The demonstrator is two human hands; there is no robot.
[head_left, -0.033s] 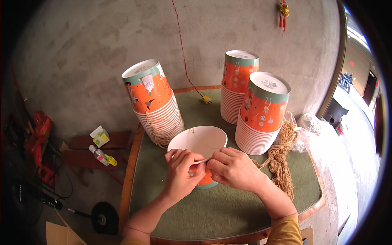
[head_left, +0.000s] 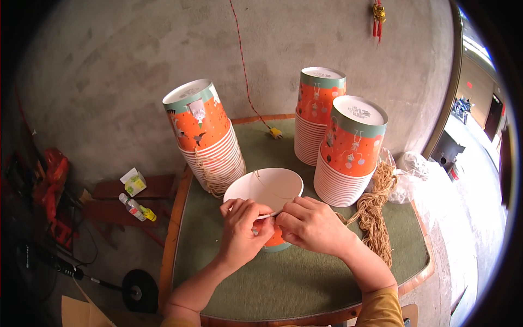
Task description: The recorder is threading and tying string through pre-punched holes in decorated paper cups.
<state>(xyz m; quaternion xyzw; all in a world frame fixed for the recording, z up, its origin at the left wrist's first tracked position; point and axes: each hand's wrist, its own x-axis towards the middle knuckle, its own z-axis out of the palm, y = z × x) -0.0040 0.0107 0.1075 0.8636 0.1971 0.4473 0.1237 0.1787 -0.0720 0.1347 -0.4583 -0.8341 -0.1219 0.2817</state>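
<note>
A paper bucket point(head_left: 264, 188), white inside and orange with a green band outside, stands mouth up before me on the table. My left hand point(head_left: 248, 222) is closed at its near rim, thumb and fingers pinching there. Close beside it, my right hand point(head_left: 309, 222) pinches a thin twine point(head_left: 276, 213) at the same rim. A strand runs inside the bucket, with a small loop at the far rim. The fingertips partly hide the twine's end. Right of my right hand lies a hank of brown twine point(head_left: 377, 231).
Upside-down bucket stacks stand at left point(head_left: 212, 147), back right point(head_left: 313, 131) and right point(head_left: 351, 158); twine hangs on the left one. A plastic bag point(head_left: 406, 180) sits at the right edge. A yellow plug point(head_left: 275, 133) hangs at the back. Bottles point(head_left: 132, 207) lie on a bench point(head_left: 106, 215).
</note>
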